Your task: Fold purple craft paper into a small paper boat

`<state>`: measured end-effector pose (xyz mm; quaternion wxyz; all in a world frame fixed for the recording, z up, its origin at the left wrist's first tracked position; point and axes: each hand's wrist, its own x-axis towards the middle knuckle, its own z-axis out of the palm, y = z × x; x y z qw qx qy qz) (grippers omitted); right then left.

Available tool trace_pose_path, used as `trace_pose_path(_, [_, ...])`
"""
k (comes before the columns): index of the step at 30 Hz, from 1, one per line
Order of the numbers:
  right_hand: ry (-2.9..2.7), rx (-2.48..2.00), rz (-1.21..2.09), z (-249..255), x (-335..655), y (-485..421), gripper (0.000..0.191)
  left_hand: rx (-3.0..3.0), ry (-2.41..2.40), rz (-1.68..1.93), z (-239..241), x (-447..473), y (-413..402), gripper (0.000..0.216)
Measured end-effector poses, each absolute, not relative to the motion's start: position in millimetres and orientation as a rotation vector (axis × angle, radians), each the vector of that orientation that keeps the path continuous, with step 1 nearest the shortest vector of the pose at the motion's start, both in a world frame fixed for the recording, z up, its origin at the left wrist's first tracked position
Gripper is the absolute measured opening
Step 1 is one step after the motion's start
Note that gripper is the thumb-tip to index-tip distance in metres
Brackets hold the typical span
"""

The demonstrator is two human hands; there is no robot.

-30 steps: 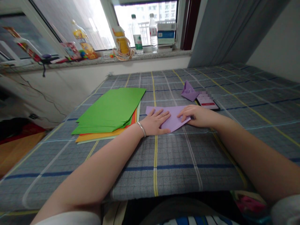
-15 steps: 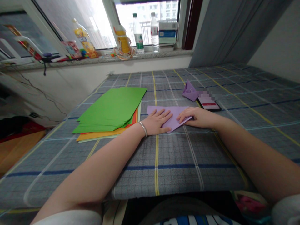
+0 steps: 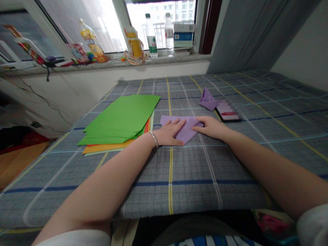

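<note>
A folded sheet of purple paper [image 3: 188, 131] lies on the plaid tablecloth in front of me. Spread flat over its left part is my left hand [image 3: 171, 132], with a silver bangle at the wrist. My right hand [image 3: 208, 127] pinches the paper's right edge between thumb and fingers; some fingertips are hidden behind the fold. The right side of the sheet is turned over toward the middle. Beyond the right hand rests a folded purple paper piece [image 3: 207, 99], touching a phone [image 3: 229, 111].
Left of my hands is a stack of green paper [image 3: 123, 118] with orange sheets [image 3: 107, 147] under it. Bottles [image 3: 151, 37], a yellow flask [image 3: 135, 44] and boxes [image 3: 183, 37] line the windowsill behind the plaid-covered table [image 3: 164, 191].
My right hand has shifted slightly left and folded the paper's right corner inward. The left hand stays flat on the sheet, a little further left.
</note>
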<state>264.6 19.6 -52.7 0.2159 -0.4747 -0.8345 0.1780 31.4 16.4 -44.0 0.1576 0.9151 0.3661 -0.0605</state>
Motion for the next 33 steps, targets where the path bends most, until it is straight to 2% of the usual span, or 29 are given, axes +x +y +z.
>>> trace_pose_path(5, [-2.337, -1.328, 0.393, -57, 259, 25, 0.024, 2.568, 1.059, -0.094, -45, 31, 17, 0.111])
trace_pose_path(11, [-2.399, -1.343, 0.233, -60, 254, 28, 0.024, 2.497, 1.093, -0.064, -45, 33, 19, 0.093])
trace_pose_path(18, [-2.418, -1.411, 0.082, -61, 252, 26, 0.030, 2.638, 1.183, -0.129, -48, 37, 12, 0.108])
trace_pose_path(29, [-2.254, -1.317, 0.279, -66, 255, 26, 0.037, 2.609, 1.222, -0.123, -45, 40, 7, 0.104])
trace_pose_path(33, [-2.307, -1.229, 0.270, -68, 257, 29, 0.027, 2.623, 1.242, -0.139, -45, 40, 5, 0.103])
